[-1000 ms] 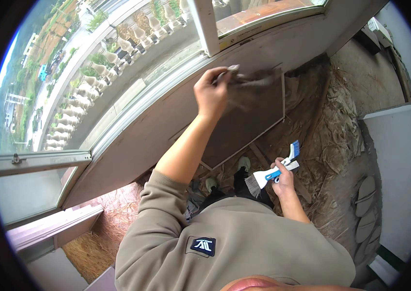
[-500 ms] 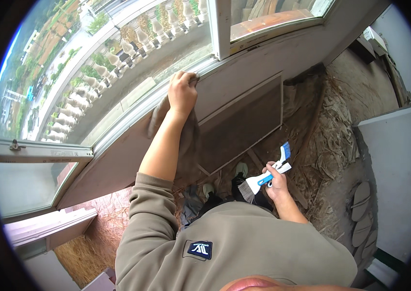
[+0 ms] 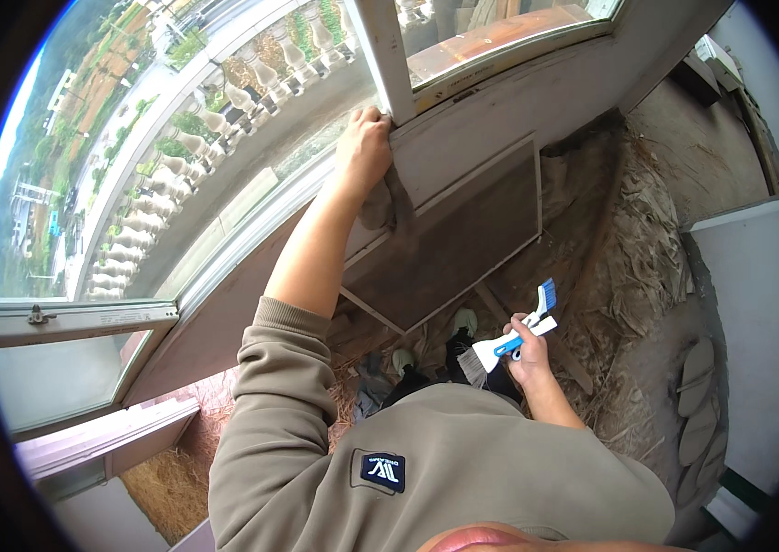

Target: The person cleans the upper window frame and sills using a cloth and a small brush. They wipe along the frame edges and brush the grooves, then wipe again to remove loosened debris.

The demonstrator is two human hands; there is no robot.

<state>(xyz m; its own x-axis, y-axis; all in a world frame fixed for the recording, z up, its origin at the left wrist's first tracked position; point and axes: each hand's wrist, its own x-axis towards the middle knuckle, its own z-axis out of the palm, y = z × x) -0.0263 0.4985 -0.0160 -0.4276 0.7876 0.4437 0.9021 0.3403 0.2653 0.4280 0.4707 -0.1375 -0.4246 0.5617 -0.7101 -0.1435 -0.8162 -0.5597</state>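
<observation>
My left hand (image 3: 366, 150) is closed at the window's lower track, right up against the upright window post (image 3: 384, 64). From under it hangs a dark grey-brown cloth (image 3: 397, 204), draped down over the wall below the sill. Low in front of my body, my right hand (image 3: 529, 361) grips a white and blue cleaning brush (image 3: 489, 353). Its wide grey bristles point left, and a smaller blue-bristled head (image 3: 548, 294) sticks up at the other end. The white window sill (image 3: 252, 235) runs diagonally from the left up to my left hand.
A framed dark screen panel (image 3: 463, 239) leans against the wall under the window. Crumpled sheeting (image 3: 652, 248) and straw litter the floor by my feet. Flat sandals (image 3: 698, 377) lie at the right beside a pale slab (image 3: 757, 276). An open window sash (image 3: 77, 368) juts in at the left.
My left hand has slid right along the sill with the cloth, up to the window post. My right hand still holds the brush in about the same place. The view has shifted slightly.
</observation>
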